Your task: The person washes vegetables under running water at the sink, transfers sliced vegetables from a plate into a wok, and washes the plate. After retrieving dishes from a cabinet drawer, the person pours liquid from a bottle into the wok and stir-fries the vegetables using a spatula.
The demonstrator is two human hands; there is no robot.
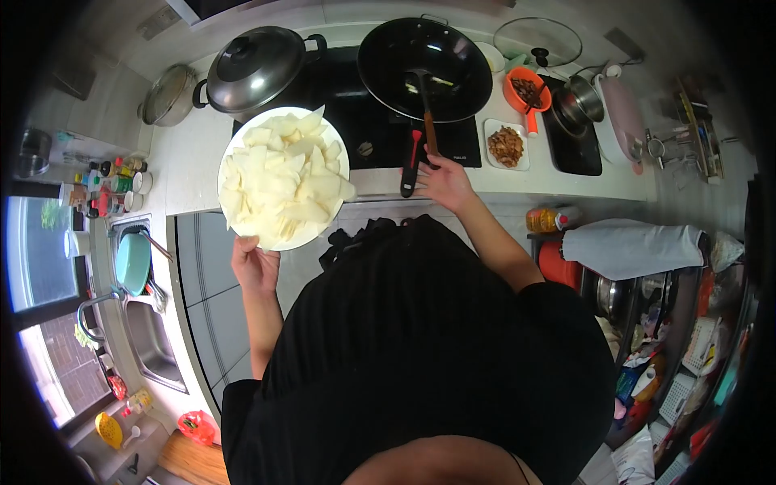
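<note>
A black cooktop (381, 136) bears a wok (396, 69). Left of it, before the lidded pot (255, 71), the person's left hand (257, 267) clamps the near rim of a white plate (226, 212) heaped with pale slices (283, 178). The right hand (444, 183) meets the spatula's wooden handle (429, 129); whether it grips cannot be told.

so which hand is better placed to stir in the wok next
Right, I'd judge: the right hand is at the handle end of the wooden-handled utensil in the wok, while the left hand is occupied holding the plate of pale slices.
</note>
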